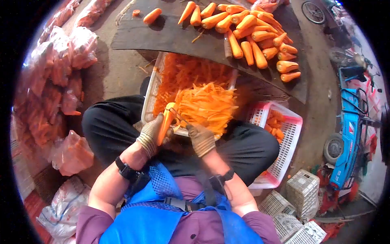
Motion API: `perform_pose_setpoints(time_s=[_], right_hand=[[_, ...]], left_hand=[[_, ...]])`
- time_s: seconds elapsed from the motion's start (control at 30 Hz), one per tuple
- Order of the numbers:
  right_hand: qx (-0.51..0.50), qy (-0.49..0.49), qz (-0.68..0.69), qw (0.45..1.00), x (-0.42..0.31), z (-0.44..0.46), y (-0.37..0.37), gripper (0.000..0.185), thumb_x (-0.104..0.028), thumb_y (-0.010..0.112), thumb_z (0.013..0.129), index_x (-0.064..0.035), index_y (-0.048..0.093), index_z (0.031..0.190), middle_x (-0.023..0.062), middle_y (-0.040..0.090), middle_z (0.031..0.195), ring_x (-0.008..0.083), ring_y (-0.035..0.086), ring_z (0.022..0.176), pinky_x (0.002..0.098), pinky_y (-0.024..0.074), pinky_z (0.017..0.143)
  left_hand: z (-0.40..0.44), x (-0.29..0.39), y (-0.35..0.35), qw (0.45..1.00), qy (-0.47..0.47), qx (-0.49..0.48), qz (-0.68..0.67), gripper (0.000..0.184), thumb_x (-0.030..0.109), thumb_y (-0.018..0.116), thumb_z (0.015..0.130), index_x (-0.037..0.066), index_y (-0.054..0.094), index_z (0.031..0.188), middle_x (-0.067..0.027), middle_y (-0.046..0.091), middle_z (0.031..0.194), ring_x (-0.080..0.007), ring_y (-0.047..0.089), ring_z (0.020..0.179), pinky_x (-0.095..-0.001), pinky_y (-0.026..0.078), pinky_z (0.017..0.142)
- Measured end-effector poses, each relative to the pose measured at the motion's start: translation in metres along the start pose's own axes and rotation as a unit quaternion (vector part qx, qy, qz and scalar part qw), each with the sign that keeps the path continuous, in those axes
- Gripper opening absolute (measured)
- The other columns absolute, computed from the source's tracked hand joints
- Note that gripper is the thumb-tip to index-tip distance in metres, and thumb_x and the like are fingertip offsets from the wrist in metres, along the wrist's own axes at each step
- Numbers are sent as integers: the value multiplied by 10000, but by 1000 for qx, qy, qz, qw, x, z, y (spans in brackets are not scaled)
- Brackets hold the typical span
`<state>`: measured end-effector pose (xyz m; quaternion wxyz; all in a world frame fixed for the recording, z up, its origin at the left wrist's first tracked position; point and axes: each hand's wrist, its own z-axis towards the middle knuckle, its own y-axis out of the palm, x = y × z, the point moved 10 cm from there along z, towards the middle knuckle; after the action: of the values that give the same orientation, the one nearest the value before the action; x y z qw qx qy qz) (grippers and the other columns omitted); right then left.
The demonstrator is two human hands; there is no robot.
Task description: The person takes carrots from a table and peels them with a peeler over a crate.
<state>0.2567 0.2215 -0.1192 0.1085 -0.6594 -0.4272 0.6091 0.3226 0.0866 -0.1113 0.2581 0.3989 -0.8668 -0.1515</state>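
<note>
My left hand (150, 134), in a striped work glove, is closed around an orange carrot (165, 122) held tilted over my lap. My right hand (201, 139), gloved alike, grips a peeler (178, 115), whose thin dark head meets the upper part of the carrot. The peeler's handle is mostly hidden by my fingers. Just beyond both hands, a white plastic crate (148, 95) is heaped with orange carrot peelings (207, 103), which spill toward its near edge.
Many carrots (248, 30) lie on a dark board (170, 38) beyond the crate. To the right stands a pink-and-white basket (290, 142) with carrot pieces. Bagged carrots (48, 89) are piled at left. Stacked crates (302, 191) and a blue vehicle (345, 138) are at right.
</note>
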Motion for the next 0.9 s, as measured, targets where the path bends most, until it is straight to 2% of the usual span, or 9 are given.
perform_pose_setpoints(time_s=[0.17,0.27,0.37,0.47,0.5,0.53,0.57,0.7,0.9], right_hand=[[-36,-23,-57,997,-12,-2,3,463,-458,426,904,-44,603,797,204,568,703,396,558,679,445,430,572],[-11,1,-53,999,-3,-2,2,477,-472,391,911,-59,600,793,196,571,695,402,558,668,449,432,558],[-28,5,-83,996,-15,-5,-8,576,-555,322,896,-78,605,741,191,597,700,392,587,687,455,461,591],[-44,40,-129,990,0,1,8,576,-542,303,904,-78,625,793,201,602,733,389,593,736,453,466,634],[-48,22,-115,992,20,14,18,572,-505,299,922,-61,643,816,204,607,750,395,587,721,462,445,598],[-38,95,-44,994,31,18,7,586,-519,303,915,-54,642,800,211,601,749,398,587,747,469,443,626],[-29,99,-27,994,24,16,0,595,-532,313,906,-47,637,788,215,596,744,405,580,744,470,439,632],[-29,36,-66,997,11,13,10,606,-554,354,886,-23,613,754,226,573,714,421,553,698,468,424,617],[13,9,42,999,-3,1,-11,499,-482,458,882,-21,588,743,230,547,692,412,535,665,441,413,578]], left_hand=[[36,-13,-23,1000,-2,27,15,392,418,495,891,71,510,1072,-63,560,773,-183,539,520,-279,449,404],[24,-7,-10,997,7,7,78,381,430,507,882,83,539,1035,-60,560,753,-170,540,525,-259,426,390],[9,-5,-20,994,61,68,57,402,458,517,870,83,553,1012,-43,563,720,-137,531,514,-226,395,379],[-26,-1,-38,970,45,12,238,412,471,510,872,82,554,1002,-29,561,672,-111,517,488,-208,384,373],[-42,-5,-34,972,12,7,234,413,474,504,875,81,555,994,-24,558,655,-104,508,472,-204,378,367],[-58,-8,-27,973,-21,2,230,415,477,498,878,81,556,986,-19,554,639,-98,499,456,-199,371,361],[-68,-11,-24,979,-44,6,197,405,469,484,889,79,552,978,-24,542,610,-104,493,442,-202,368,348],[-54,-13,-29,993,-33,25,106,402,436,452,914,53,537,1000,-45,555,645,-124,503,446,-214,403,377],[-12,-3,-26,971,77,13,227,351,364,464,924,33,539,1013,-65,591,723,-138,544,521,-234,444,433]])
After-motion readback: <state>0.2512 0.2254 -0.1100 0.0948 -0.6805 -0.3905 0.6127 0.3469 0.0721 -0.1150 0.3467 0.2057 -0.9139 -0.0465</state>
